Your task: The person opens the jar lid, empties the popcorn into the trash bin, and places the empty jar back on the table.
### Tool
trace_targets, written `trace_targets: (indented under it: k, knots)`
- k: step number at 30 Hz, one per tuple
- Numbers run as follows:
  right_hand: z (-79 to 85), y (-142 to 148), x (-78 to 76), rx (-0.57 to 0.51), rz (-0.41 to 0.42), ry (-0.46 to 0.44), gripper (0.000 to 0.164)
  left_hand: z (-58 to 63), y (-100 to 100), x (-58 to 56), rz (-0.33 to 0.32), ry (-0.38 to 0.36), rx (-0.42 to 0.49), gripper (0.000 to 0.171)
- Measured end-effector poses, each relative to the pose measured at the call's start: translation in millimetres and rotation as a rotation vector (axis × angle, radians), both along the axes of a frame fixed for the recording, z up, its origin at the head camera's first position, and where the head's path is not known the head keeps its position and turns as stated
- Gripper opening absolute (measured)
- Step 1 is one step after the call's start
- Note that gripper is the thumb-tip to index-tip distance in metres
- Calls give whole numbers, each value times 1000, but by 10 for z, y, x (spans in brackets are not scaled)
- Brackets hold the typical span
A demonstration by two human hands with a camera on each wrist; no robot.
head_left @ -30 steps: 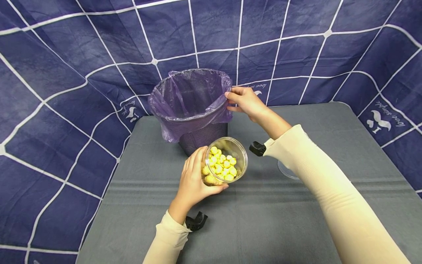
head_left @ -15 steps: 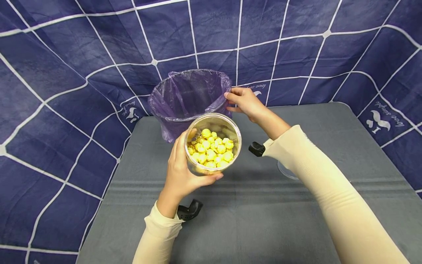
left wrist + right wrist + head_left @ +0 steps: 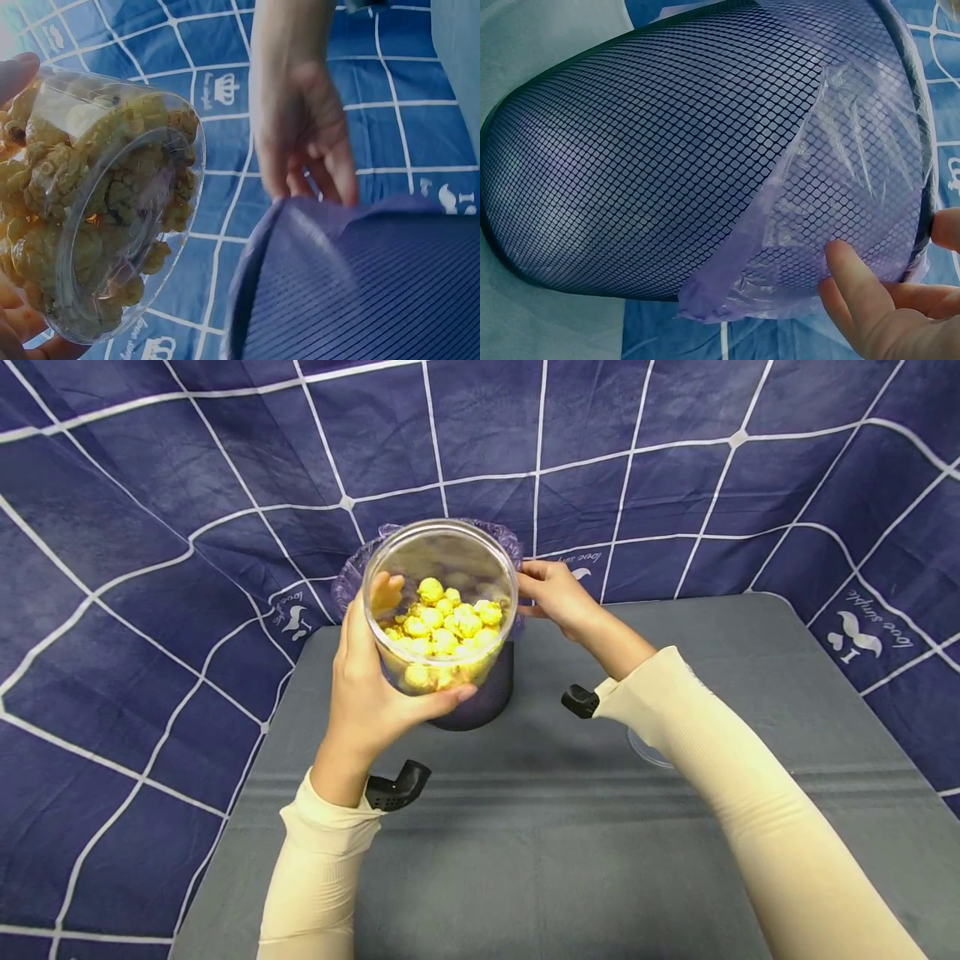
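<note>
My left hand [image 3: 363, 689] grips a clear plastic jar [image 3: 491, 652], tilted with its open mouth toward the head camera. Yellow ball-shaped popcorn [image 3: 442, 635] fills its lower part. The jar is above and in front of a dark mesh trash bin [image 3: 480, 702], hiding much of the bin's opening. A purple plastic bag [image 3: 855, 172] lines the bin and folds over its rim. At the bin's right side, my right hand [image 3: 562, 602] pinches the bagged rim, with thumb and fingers on opposite sides. The left wrist view shows the jar's base [image 3: 120, 217] beside the bin.
A clear round lid [image 3: 647, 747] lies on the grey table [image 3: 570, 860], partly covered by the right sleeve [image 3: 720, 760]. A blue cloth with white grid lines [image 3: 675, 493] hangs behind and along the sides.
My left hand has raised the jar up and to the left, from in front of the bin to over its opening. The right hand has stayed at the rim.
</note>
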State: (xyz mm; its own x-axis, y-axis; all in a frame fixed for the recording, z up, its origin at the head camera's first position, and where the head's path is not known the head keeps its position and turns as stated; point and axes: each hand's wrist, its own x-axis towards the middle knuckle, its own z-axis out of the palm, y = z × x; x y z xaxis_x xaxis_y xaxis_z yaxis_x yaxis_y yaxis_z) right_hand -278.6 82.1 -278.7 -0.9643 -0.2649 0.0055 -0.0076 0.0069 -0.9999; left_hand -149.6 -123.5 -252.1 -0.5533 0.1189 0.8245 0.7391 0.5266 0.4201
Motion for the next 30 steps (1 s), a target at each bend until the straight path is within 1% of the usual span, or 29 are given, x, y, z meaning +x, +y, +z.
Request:
trace_targets:
  k: [3, 5, 9, 11, 16, 20, 23, 27, 30]
  knots:
    - [-3, 5, 0, -23, 5, -7, 32, 104, -44, -93, 16, -6, 4, 112]
    - [-5, 5, 2, -22, -3, -5, 30, 172, -77, -156, 15, -19, -3, 111]
    - [-3, -9, 3, -20, -5, 0, 25, 312, -125, -279, 29, -94, -21, 106]
    - [-2, -13, 6, -29, -3, -2, 23, 374, -141, -344, 57, -134, -47, 103]
    - [-14, -10, 14, -39, 4, -8, 25, 484, -189, -522, 143, -190, -162, 99]
    - [-22, -5, 13, -34, 11, -2, 28, 567, -232, -647, 198, -257, -210, 99]
    - [-17, -10, 12, -33, 14, 0, 29, 653, -258, -730, 237, -308, -258, 98]
    - [-10, -18, 9, -32, 11, 4, 24, 780, -283, -837, 278, -373, -363, 99]
    - [-4, -20, 9, -27, 9, 8, 22, 866, -300, -917, 301, -414, -450, 103]
